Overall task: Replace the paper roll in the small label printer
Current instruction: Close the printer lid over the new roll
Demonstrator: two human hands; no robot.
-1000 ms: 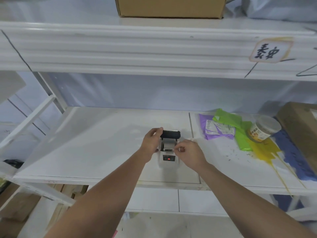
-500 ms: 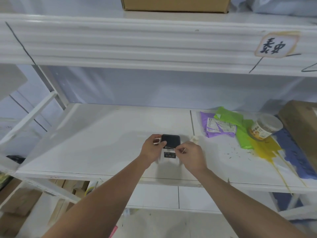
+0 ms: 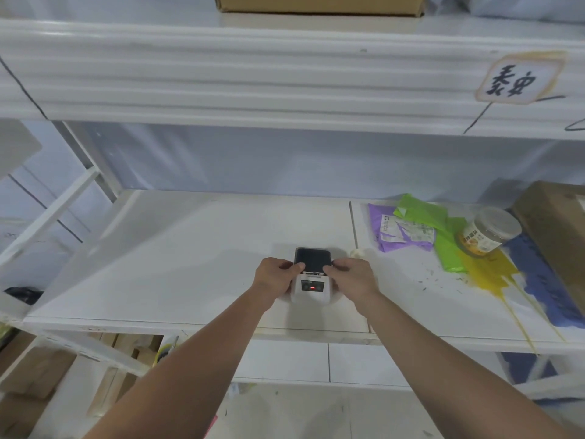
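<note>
A small white label printer with a dark lid and a red light on its front stands on the white shelf. The lid lies flat on top of the body. My left hand grips the printer's left side, thumb on the lid's corner. My right hand holds the right side, fingers against the lid. A small whitish object, maybe a roll, lies on the shelf just right of the printer.
Purple and green mailer bags and a lidded jar lie at the shelf's right, beside a cardboard box. Yellow and blue paint marks cover that end. An upper shelf beam runs overhead.
The lid stood up one second ago and now lies flat on the printer. My right hand moved from the paper slot to the printer's right side. The red light shows again.
</note>
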